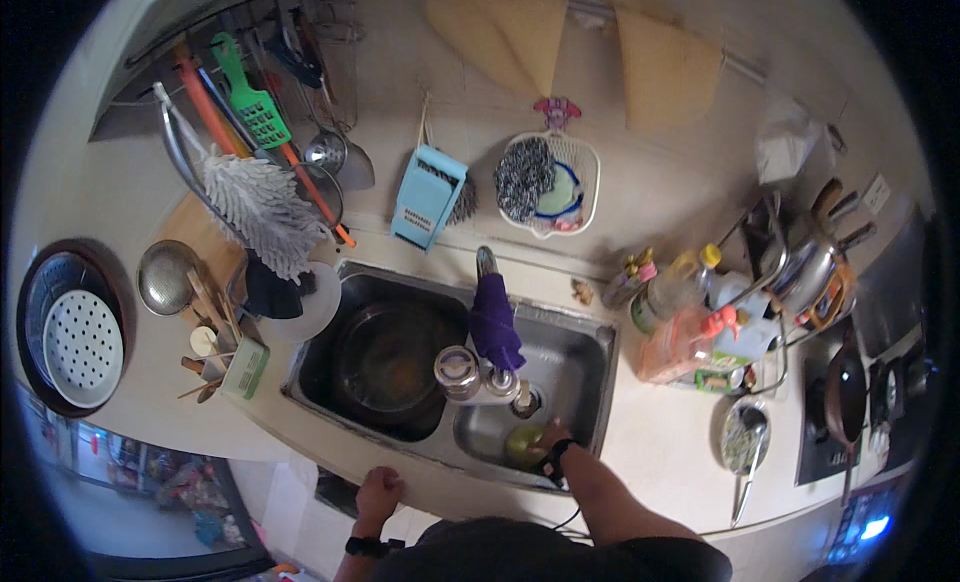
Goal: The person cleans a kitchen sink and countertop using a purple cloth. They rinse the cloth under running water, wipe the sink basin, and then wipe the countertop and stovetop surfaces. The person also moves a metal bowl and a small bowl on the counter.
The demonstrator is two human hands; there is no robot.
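In the right basin point(555, 349) of a steel double sink, a rounded yellow-green object point(523, 445) lies near the front wall; its exact kind cannot be told. My right hand point(553, 438) is on its right side, fingers over it, with a dark band on the wrist. My left hand point(381, 492) hangs by the counter's front edge, its fingers curled and nothing visible in them. A faucet wrapped in purple cloth point(495, 323) reaches over the sink. Beside the faucet's end stands a round metal-topped fitting point(457, 372). A large dark pan point(394, 357) fills the left basin.
Left of the sink are a utensil holder point(246, 368), a white plate point(319, 312) and stacked colanders point(82, 349). Bottles point(675, 346) and an oval dish with a spoon point(745, 436) stand to the right, before a stove point(821, 402). Graters and a basket point(585, 207) hang on the wall.
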